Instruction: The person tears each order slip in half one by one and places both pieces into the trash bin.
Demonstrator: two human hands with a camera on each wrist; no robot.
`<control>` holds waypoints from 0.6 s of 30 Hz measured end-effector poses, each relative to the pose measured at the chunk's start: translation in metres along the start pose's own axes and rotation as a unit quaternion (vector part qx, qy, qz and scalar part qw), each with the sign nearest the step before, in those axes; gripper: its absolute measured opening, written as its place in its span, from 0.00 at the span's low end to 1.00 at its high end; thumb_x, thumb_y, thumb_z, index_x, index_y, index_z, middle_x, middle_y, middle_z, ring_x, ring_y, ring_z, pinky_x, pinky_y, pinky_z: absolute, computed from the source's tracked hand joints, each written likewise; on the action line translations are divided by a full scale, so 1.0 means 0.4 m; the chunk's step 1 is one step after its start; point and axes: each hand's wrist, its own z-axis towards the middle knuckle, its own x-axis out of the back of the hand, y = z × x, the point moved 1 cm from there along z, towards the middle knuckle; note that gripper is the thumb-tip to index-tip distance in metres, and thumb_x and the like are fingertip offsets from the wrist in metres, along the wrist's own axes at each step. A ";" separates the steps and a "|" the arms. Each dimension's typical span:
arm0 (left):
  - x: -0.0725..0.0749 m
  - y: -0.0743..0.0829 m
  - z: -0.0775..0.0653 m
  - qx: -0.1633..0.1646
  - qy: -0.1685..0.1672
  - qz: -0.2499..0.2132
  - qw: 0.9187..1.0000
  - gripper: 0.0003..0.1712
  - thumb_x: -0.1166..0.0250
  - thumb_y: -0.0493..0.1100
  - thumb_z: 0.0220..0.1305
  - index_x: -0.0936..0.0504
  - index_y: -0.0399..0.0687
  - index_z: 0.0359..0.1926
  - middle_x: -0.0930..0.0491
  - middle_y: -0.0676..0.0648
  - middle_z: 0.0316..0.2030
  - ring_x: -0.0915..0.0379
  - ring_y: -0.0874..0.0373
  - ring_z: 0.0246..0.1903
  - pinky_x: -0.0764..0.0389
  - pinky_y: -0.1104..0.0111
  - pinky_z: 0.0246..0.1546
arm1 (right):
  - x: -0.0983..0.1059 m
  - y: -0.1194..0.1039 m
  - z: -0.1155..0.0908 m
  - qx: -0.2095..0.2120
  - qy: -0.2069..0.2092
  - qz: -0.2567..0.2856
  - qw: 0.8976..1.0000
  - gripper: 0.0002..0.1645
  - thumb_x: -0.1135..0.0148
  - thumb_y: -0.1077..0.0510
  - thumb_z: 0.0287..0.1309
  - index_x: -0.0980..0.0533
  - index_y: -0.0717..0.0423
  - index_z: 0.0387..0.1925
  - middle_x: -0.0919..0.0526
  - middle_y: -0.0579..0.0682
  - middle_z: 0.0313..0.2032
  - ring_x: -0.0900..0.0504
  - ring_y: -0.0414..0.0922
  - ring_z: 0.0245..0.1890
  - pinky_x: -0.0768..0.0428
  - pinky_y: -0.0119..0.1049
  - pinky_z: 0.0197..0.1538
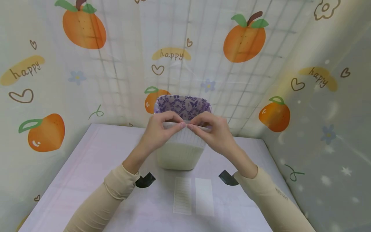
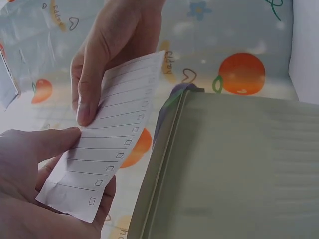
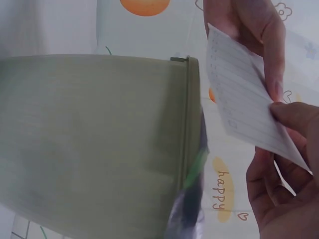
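Both hands pinch one white paper slip (image 2: 117, 129) between thumbs and fingers, their thumb tips side by side at its middle. Ruled lines and a row of small checkboxes are printed on the slip. The left hand (image 1: 162, 128) holds the left half, the right hand (image 1: 215, 129) the right half. In the head view the slip is almost edge-on, over the near rim of a pale green bin (image 1: 179, 158). A liner with a purple floral and butterfly pattern (image 1: 185, 105) shows inside the bin. From the wrist views, the slip is above the bin's mouth.
Two more slips, one lined (image 1: 182, 196) and one plain-looking (image 1: 204, 197), lie side by side on the pale table (image 1: 116, 141) in front of the bin. A black curved piece (image 1: 146, 180) shows beside the left wrist, another (image 1: 228, 178) beside the right. Orange-printed curtains surround the table.
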 end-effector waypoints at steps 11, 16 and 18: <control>0.020 -0.007 0.071 0.025 0.001 -0.002 1.000 0.03 0.27 0.40 0.69 0.09 0.47 0.38 0.11 0.50 0.35 0.19 0.58 0.44 0.21 0.59 0.54 | 0.015 0.028 0.061 -0.025 0.023 -0.002 0.999 0.02 0.26 0.65 0.63 0.12 0.57 0.36 0.09 0.50 0.36 0.13 0.43 0.40 0.12 0.42 0.51; 0.021 -0.011 0.093 0.035 0.002 0.018 0.999 0.03 0.26 0.42 0.68 0.09 0.49 0.37 0.11 0.52 0.35 0.19 0.59 0.44 0.21 0.61 0.54 | 0.021 0.046 0.078 -0.042 0.024 -0.002 0.999 0.04 0.26 0.61 0.65 0.12 0.59 0.36 0.09 0.51 0.37 0.13 0.44 0.41 0.13 0.46 0.55; 0.022 -0.014 0.101 0.038 0.000 0.025 0.999 0.03 0.26 0.42 0.68 0.09 0.49 0.36 0.11 0.52 0.35 0.18 0.59 0.44 0.21 0.60 0.54 | 0.024 0.051 0.084 -0.048 0.024 -0.002 0.999 0.04 0.26 0.61 0.65 0.12 0.59 0.36 0.09 0.51 0.37 0.13 0.44 0.41 0.13 0.46 0.55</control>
